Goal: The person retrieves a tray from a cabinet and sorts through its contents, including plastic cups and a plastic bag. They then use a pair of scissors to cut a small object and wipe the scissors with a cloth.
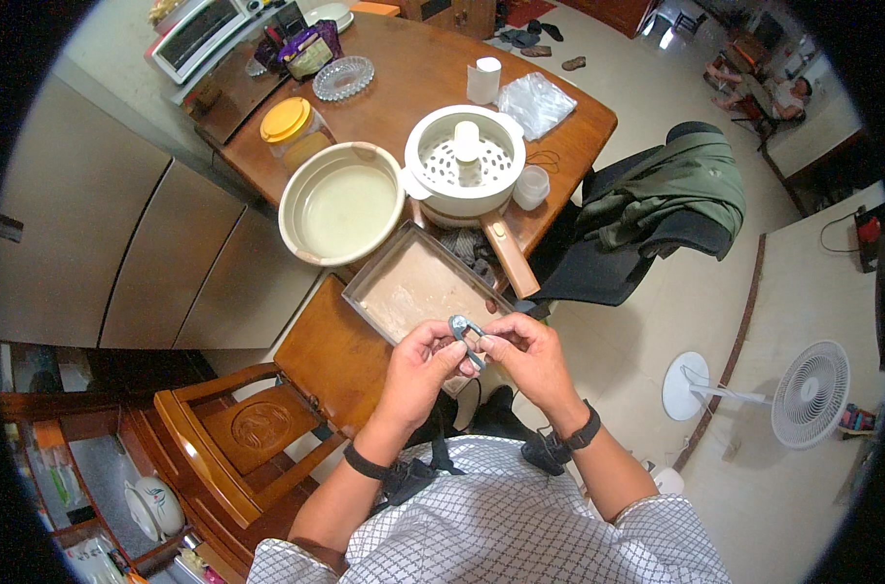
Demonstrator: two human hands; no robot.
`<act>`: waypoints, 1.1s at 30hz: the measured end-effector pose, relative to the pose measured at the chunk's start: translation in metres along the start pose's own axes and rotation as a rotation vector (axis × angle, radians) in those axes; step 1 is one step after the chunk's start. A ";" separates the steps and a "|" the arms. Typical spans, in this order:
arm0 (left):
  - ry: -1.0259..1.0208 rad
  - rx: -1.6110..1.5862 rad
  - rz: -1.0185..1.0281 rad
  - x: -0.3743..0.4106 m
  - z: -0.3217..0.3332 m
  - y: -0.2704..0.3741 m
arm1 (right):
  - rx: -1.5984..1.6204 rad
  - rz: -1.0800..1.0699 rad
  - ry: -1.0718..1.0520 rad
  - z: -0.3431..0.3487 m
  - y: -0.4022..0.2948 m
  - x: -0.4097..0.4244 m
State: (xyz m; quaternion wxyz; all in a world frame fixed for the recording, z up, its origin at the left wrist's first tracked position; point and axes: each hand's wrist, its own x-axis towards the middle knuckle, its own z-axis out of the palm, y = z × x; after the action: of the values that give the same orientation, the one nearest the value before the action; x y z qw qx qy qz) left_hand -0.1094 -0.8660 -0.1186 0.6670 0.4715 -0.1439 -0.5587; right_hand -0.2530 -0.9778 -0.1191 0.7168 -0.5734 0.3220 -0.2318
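Observation:
A small grey hinged hand tool with a round head (pixel 458 325) is held between my hands, over the near edge of a shallow tray or drawer (pixel 420 288). My left hand (pixel 423 372) grips it with thumb and fingers. On its other side, my right hand (pixel 528 355) pinches at it with thumb and curled fingers. Something brown shows among the fingers, too covered to name. A small brown nut-like piece (pixel 491 306) lies at the tray's right side. Light crumbs dot the tray floor.
On the wooden table (pixel 406 58) stand a basin of liquid (pixel 351 208), an electric pot with a steamer insert (pixel 465 157), a yellow-lidded jar (pixel 290 131) and a plastic cup (pixel 531 187). A wooden chair (pixel 253 427) is at left; a black chair (pixel 618 255) and fan (pixel 810 394) are right. A person sits far off.

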 end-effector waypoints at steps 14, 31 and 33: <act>0.043 -0.042 -0.038 -0.004 -0.001 -0.005 | 0.116 0.008 -0.049 0.008 0.020 -0.006; 0.121 -0.078 -0.087 -0.005 -0.012 -0.001 | 0.926 0.287 -0.332 -0.016 0.028 -0.005; 0.120 -0.072 -0.094 -0.005 -0.012 0.000 | 0.966 0.282 -0.327 -0.015 0.030 -0.005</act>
State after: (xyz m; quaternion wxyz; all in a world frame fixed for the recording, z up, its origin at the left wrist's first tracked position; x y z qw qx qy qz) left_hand -0.1026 -0.8557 -0.1228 0.6640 0.4860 -0.0610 -0.5650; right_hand -0.2682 -0.9773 -0.1489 0.9644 -0.1574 0.1365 -0.1629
